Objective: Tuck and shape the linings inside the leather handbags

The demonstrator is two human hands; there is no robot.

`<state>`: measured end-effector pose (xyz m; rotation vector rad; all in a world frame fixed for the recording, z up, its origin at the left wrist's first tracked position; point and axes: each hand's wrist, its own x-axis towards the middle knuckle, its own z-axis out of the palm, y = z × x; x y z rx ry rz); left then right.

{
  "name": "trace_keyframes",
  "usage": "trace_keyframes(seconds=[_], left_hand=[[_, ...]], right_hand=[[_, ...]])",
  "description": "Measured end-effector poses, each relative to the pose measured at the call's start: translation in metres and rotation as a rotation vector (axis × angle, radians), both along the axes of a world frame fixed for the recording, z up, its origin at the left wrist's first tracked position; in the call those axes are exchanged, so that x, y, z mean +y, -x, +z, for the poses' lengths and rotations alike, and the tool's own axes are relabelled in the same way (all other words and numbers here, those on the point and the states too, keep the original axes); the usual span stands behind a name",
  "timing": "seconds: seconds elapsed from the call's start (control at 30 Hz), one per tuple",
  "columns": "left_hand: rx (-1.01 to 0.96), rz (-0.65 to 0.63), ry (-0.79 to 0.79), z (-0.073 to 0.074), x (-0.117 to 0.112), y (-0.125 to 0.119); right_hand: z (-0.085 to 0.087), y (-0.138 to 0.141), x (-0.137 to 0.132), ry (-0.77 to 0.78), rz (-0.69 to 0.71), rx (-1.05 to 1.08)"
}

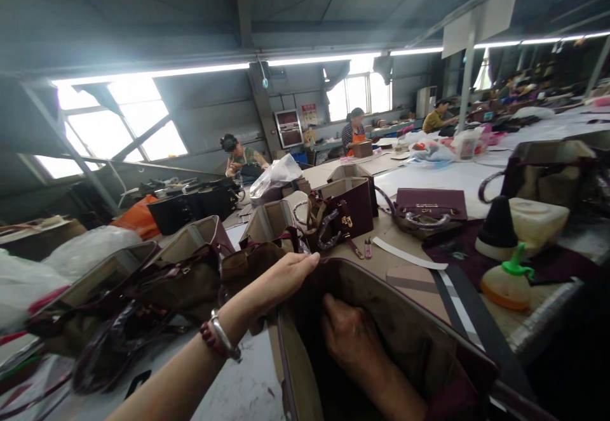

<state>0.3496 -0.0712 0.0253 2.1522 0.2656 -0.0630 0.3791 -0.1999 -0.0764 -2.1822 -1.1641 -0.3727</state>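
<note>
A dark maroon handbag (395, 294) with an olive-brown lining stands open at the front, its mouth facing me. My left hand (288, 275) is closed at the bag's far left corner, thumb along the top edge; its other fingers are partly hidden. Down inside the bag is my right hand (350, 332), with its fingers curled against the dark inner side. Their tips are hidden, so what they hold, if anything, does not show. A silver bangle (223, 336) and a red bead bracelet (210, 338) circle my left wrist.
Unfinished handbags (183, 268) crowd the left. A maroon bag (352, 208) and a flap piece (431, 205) lie beyond. On the right stand a green-capped glue bottle (508, 281), a black cone (498, 224) and a cream container (538, 221). Small pink-handled snips (368, 249) lie ahead. Several people sit farther back.
</note>
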Motion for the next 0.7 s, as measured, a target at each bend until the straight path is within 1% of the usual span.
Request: trace_keyframes(seconds=[0.23, 0.37, 0.5, 0.7], left_hand=[[-0.027, -0.035, 0.001, 0.0, 0.001, -0.001], [-0.024, -0.028, 0.001, 0.0, 0.0, -0.001], [-0.04, -0.041, -0.028, 0.002, -0.002, 0.0], [-0.046, -0.13, -0.06, 0.006, -0.003, 0.003]], right_hand=[[-0.01, -0.001, 0.001, -0.085, 0.017, -0.091], [-0.015, -0.002, 0.003, -0.125, 0.028, -0.131], [-0.016, -0.004, 0.004, -0.124, 0.025, -0.149], [-0.015, -0.006, 0.004, -0.115, 0.014, -0.162]])
